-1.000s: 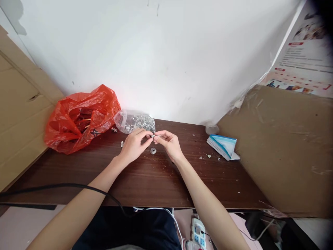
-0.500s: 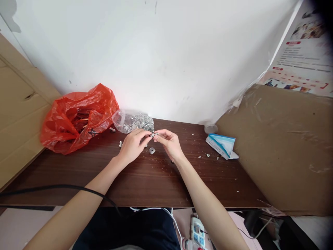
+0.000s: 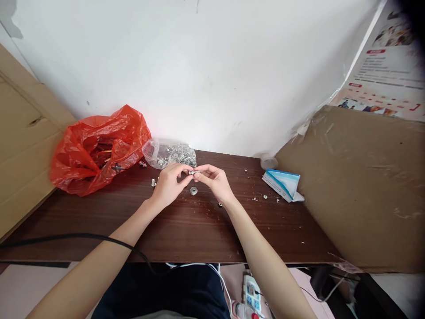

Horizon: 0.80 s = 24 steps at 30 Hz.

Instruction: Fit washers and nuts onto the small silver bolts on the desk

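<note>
While both bare forearms reach across the dark brown wood-grained table (image 3: 186,235), the two hands meet near its far side, holding between them a small, slender silvery metal piece (image 3: 191,172). The left hand (image 3: 169,183) pinches it between thumb and forefinger, with next to no gap beyond the piece's own thickness; the right hand (image 3: 215,182) has the other end in a similar pinch, its remaining fingers loosely curled.

The step in hand appears to be fine fingertip work, perhaps turning or fitting small parts together, though the fingers cover too much to be sure. The next move seems to call for a light, steady grip from one side and a small, aligned adjustment from the other.

The piece is raised in front of the clear plastic bag of small metal parts (image 3: 179,154) and beyond the round silvery metal ring (image 3: 193,191), which lies on the table. Its long axis runs roughly left to right, from one hand's fingertips to the other's, and looks close to level. The thicker part seems to face the left hand and a slimmer shank the right, but it is too small to say for certain.
</note>
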Available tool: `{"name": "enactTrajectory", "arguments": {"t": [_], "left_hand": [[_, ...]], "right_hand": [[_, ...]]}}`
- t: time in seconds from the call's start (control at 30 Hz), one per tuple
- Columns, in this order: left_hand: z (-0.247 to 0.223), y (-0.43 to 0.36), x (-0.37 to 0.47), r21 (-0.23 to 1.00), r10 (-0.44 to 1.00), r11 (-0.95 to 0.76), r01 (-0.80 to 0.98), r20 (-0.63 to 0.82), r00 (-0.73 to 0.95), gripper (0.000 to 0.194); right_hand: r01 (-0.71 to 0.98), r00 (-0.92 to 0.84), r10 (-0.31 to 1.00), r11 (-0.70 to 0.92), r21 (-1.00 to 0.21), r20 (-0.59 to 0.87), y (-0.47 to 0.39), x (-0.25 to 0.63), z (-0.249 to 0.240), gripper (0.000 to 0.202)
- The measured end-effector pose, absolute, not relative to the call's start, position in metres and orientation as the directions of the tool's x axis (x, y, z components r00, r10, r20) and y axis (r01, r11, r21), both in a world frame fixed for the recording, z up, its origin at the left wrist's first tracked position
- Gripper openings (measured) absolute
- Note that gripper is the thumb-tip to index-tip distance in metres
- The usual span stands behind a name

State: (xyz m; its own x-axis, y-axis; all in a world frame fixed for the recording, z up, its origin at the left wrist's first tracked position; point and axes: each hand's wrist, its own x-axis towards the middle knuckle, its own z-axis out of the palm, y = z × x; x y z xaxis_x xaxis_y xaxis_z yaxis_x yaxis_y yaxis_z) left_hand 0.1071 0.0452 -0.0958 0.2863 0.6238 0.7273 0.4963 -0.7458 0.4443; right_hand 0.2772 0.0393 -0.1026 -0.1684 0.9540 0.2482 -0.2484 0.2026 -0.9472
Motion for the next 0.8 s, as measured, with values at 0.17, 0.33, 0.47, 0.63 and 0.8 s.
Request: {"name": "enactTrajectory", "arguments": {"t": [0.17, 0.33, 0.47, 0.63, 0.8], "left_hand": [[-0.0994, 0.0469, 0.1067, 0.382, 0.577, -0.779, 0.496, 0.747, 0.331, 0.007], [-0.1007, 0.0483, 0.1062, 0.391, 0.572, -0.785, 0.48, 0.754, 0.323, 0.012], [-0.1002, 0.0483, 0.1061, 0.395, 0.577, -0.778, 0.488, 0.757, 0.307, 0.013], [-0.1019, 0.0484, 0.1069, 0.382, 0.568, -0.787, 0.484, 0.755, 0.327, 0.014], [-0.1021, 0.0479, 0.1072, 0.382, 0.578, -0.774, 0.504, 0.751, 0.318, 0.013]], "right_hand": [[-0.114, -0.18, 0.956, 0.213, -0.97, 0.231, 0.0401, 0.2773, -0.1051, 0.028], [-0.153, -0.19, 0.953, 0.211, -0.965, 0.238, 0.0389, 0.278, -0.102, 0.031], [-0.149, -0.168, 0.953, 0.228, -0.962, 0.252, 0.0378, 0.2778, -0.1006, 0.031], [-0.115, -0.143, 0.966, 0.201, -0.973, 0.216, 0.0384, 0.2769, -0.1023, 0.03], [-0.221, -0.149, 0.95, 0.24, -0.945, 0.276, 0.0381, 0.2783, -0.1015, 0.031]]}}
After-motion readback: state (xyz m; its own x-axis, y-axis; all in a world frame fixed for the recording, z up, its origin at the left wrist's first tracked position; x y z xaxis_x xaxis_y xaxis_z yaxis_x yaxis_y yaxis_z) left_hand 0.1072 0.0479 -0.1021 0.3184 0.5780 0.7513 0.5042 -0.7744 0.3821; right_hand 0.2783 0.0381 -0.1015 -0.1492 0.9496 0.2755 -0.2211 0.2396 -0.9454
